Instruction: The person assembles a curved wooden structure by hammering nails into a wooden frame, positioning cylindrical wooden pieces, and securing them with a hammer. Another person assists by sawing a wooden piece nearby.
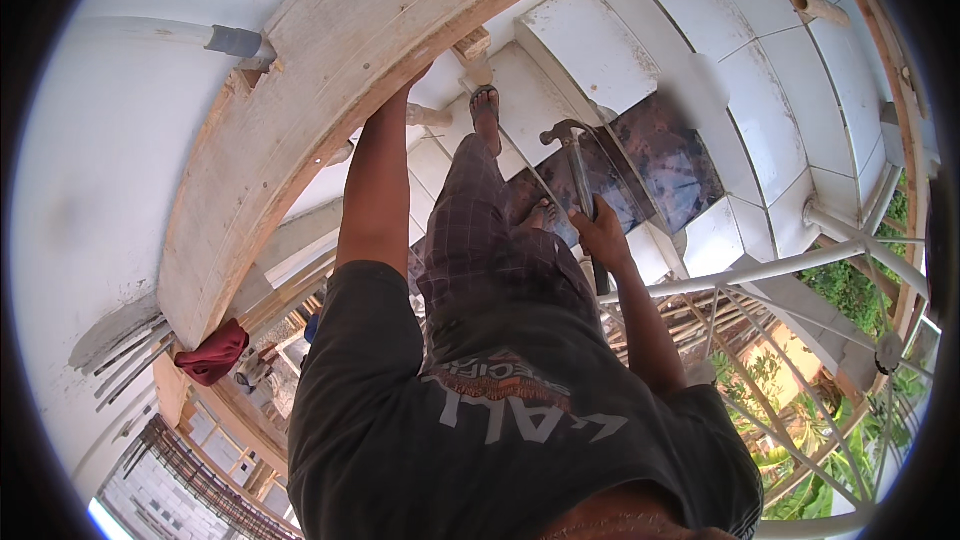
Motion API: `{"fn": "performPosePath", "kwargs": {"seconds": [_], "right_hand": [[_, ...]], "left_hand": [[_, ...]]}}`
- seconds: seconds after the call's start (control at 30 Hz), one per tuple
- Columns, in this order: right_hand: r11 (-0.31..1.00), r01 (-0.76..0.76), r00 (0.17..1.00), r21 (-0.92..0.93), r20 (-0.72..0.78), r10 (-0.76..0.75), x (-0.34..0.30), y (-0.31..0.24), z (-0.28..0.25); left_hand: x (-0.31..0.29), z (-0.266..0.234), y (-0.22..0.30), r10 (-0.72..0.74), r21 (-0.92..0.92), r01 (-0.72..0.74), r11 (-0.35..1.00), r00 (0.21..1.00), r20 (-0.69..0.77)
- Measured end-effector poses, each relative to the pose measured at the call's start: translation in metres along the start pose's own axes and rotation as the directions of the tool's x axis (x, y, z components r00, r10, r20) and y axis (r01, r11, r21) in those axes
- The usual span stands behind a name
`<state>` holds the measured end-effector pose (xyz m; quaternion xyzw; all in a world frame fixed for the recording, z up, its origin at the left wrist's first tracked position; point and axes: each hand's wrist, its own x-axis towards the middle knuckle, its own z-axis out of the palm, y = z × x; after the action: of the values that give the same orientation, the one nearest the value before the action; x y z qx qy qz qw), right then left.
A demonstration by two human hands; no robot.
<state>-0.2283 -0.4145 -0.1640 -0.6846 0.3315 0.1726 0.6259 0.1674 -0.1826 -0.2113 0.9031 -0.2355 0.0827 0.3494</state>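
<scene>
Gripping the hammer, right hand has fingers closed round the handle; hammer is right of the wooden plank, apart from it, head pointing away from the body. Left hand is at the plank's right edge, mostly hidden by it; cannot tell if it grasps or only touches. Wood block juts from the plank's right edge, just past that hand. Right of the plank: sandalled foot on white steps. Farther right of it: dark glossy slab set among the white surfaces. Lower right, well apart from the plank: white tube frame, crossing in front of greenery and partly blocking it. Left of the plank: pipe with grey end, just beside it. Dark red cloth hangs by the plank's near end.
</scene>
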Motion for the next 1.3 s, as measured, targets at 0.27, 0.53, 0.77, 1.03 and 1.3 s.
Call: {"fn": "performPosePath", "kwargs": {"seconds": [0.27,0.53,0.77,1.03,1.3], "right_hand": [[0.995,-0.084,0.996,0.056,0.012,0.084,0.036,0.079,0.014],[0.987,-0.068,0.994,-0.144,-0.091,0.056,0.059,0.163,0.001],[0.983,-0.158,0.965,-0.091,-0.225,0.134,0.071,0.204,-0.004],[0.939,0.021,0.954,0.343,-0.289,0.084,0.100,0.187,0.089],[0.754,0.371,0.911,0.542,-0.369,-0.183,0.161,0.111,0.144]], "left_hand": [[0.009,0.010,0.016,0.066,-0.016,-0.066,0.998,0.998,0.006],[0.025,0.009,0.006,0.066,-0.326,-0.068,0.943,0.998,-0.017],[0.033,0.038,0.011,0.281,-0.279,-0.342,0.898,0.930,-0.235],[0.028,0.026,0.041,0.128,-0.132,-0.145,0.981,0.984,-0.128],[0.036,0.014,0.041,0.144,-0.256,-0.137,0.957,0.990,0.007]]}}
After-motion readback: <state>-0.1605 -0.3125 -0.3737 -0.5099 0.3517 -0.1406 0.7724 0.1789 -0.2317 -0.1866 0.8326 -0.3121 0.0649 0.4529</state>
